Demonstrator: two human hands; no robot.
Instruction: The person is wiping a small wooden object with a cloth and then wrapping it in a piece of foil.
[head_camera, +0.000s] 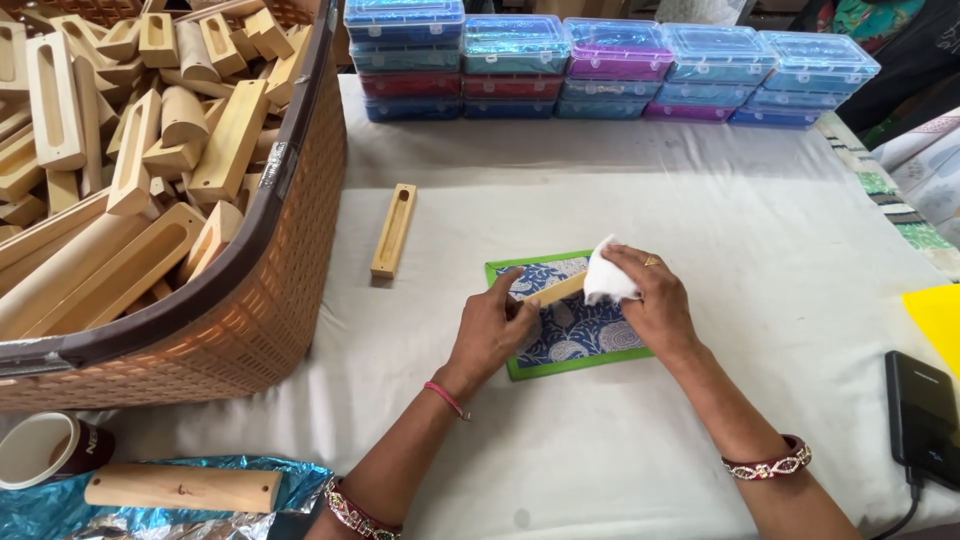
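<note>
Both hands are meeting over the blue patterned mat with the green border (575, 340), which is lying flat on the white cloth of the worktop (700, 200). The left hand (495, 330) is gripping a small wooden piece (553, 292), fingers curled around its near end and holding it just above the mat. The right hand (650, 300) is pinching a white cloth (605, 275) and pressing it against the far end of that same wooden piece, fingers clenched on the cloth. Off to the left, a single slotted wooden block (394, 230) is lying alone on the worktop, well apart from the mat. Beyond it, the big woven plastic basket (290, 300) is sitting at the left edge, heaped to the rim with slotted wooden blocks (130, 150) tumbled at all angles. Along the far edge, a row of clear-lidded plastic boxes (610, 65) is standing in stacks of blue, red and purple; what is inside them I cannot tell. At the near left corner, a wooden rod (182, 488) is resting on crinkled blue foil (50, 505), with a paper cup (45, 450) just beside it. A black device (922, 415) is lying at the right edge, near a yellow sheet (938, 320).
</note>
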